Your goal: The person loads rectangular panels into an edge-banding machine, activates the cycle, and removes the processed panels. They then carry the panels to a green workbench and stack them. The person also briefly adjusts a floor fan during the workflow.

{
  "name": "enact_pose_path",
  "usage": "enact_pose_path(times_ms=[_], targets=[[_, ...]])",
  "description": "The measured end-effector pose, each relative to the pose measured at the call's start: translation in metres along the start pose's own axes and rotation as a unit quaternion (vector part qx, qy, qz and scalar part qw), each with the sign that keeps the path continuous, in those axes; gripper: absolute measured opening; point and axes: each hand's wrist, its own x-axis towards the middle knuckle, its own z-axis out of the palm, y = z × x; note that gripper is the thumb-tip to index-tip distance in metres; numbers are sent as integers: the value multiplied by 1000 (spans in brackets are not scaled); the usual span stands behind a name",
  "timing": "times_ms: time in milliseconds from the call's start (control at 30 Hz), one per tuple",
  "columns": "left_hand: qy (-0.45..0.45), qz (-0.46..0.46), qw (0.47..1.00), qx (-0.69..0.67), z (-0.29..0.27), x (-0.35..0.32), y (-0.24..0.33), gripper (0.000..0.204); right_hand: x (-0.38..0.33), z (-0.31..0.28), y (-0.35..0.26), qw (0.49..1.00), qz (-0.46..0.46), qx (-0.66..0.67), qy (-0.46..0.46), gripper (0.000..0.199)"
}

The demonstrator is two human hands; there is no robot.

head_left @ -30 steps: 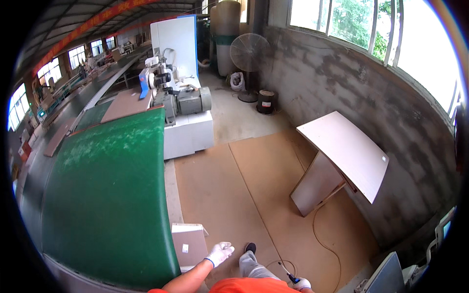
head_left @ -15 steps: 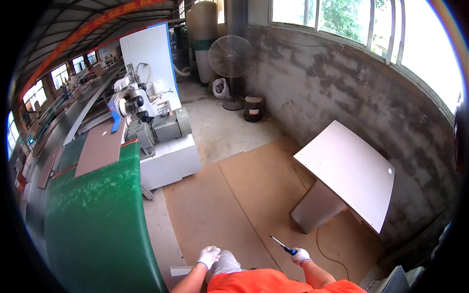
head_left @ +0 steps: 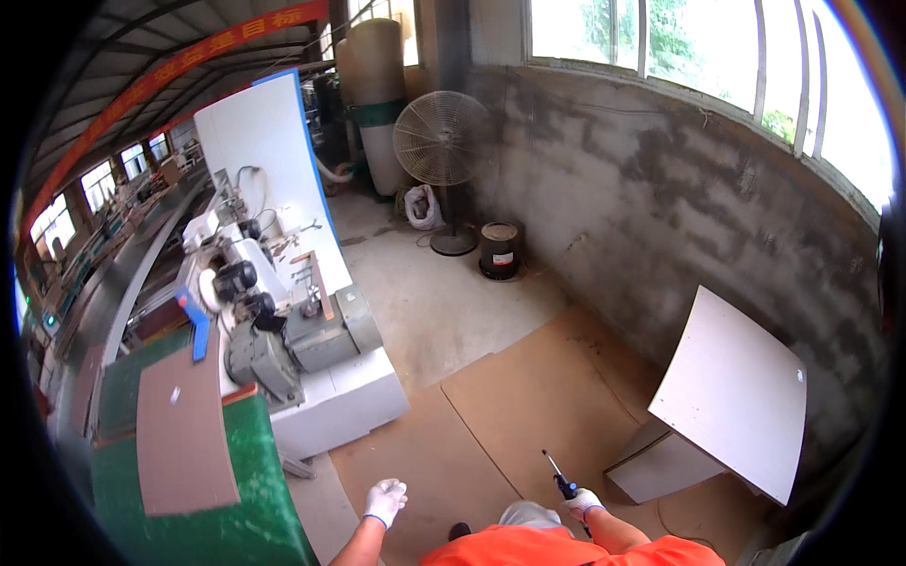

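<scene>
My right hand [head_left: 584,502], in a white glove, grips a screwdriver [head_left: 560,476] with a blue and black handle, its shaft pointing up and to the left. My left hand [head_left: 385,501], also gloved, hangs with fingers apart and holds nothing. It hovers beside the corner of a green-topped table [head_left: 236,514] on my left. Both hands sit at the lower edge of the view, above brown boards [head_left: 528,406] laid flat on the concrete floor.
A white machine with grey motors [head_left: 283,340] stands ahead left, and a brown panel [head_left: 179,434] lies on the green table. A white board [head_left: 736,391] leans near the right wall. A standing fan [head_left: 442,141] and a dark bucket [head_left: 499,249] are farther back.
The view has swung further right and forward, so less of the green table shows. My left hand has spread its fingers, and the right hand still holds the screwdriver.
</scene>
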Motion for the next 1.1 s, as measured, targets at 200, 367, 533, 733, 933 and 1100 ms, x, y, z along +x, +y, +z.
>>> enact_pose_path(times_ms=[200, 367, 533, 733, 933, 1100], targets=[[-76, 112, 990, -24, 47, 169, 171, 39, 76, -1, -58, 989, 112, 94, 20, 44], [-23, 184, 982, -30, 82, 316, 301, 34, 213, -33, -139, 979, 151, 126, 56, 46], [-15, 164, 985, -60, 111, 416, 387, 33, 374, -117, -326, 986, 25, 144, 77, 44], [16, 74, 994, -84, 110, 551, 426, 33, 470, -236, -607, 967, -154, 151, 132, 54], [53, 72, 993, -78, 91, 745, 538, 15, 588, -257, -766, 963, -155, 174, 133, 57], [11, 119, 980, -158, 50, 940, 707, 7, 689, -219, -783, 956, -103, 220, 166, 38]])
